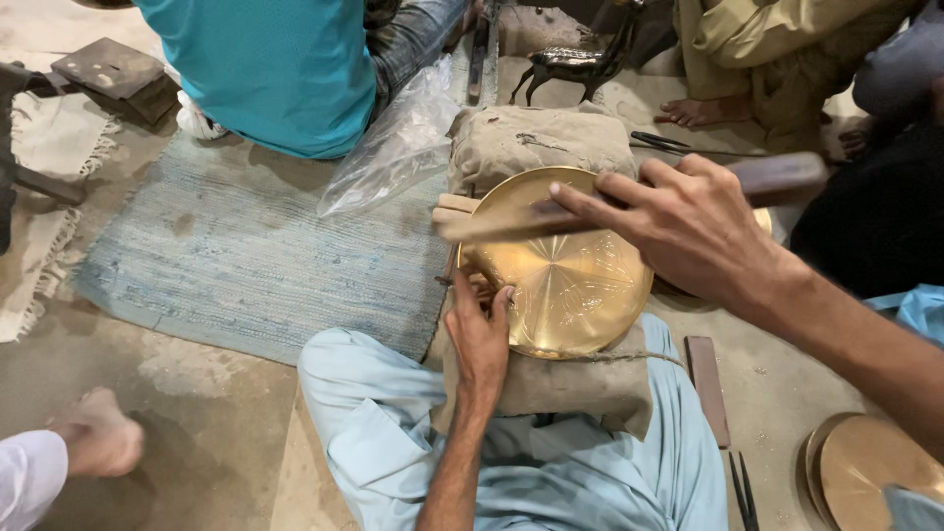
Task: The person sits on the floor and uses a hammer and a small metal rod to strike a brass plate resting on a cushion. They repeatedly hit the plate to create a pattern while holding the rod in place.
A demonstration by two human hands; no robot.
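The brass plate (570, 265) lies between the hands: left hand (479, 329) pinches its rim, perhaps with a small tool; right hand (688, 221) grips a wooden mallet (777, 177) above it.

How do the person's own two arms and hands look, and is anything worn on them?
Both forearms are bare, with no sleeve in view. The left hand and the right hand wear no glove, and no ring, watch or bracelet shows. The wrists are lean, the fingers long.

The round plate (575, 280) is shiny gold with fine engraved lines. The woven rug (256, 251) is faded blue; the cushion (541, 138) is dull brown.
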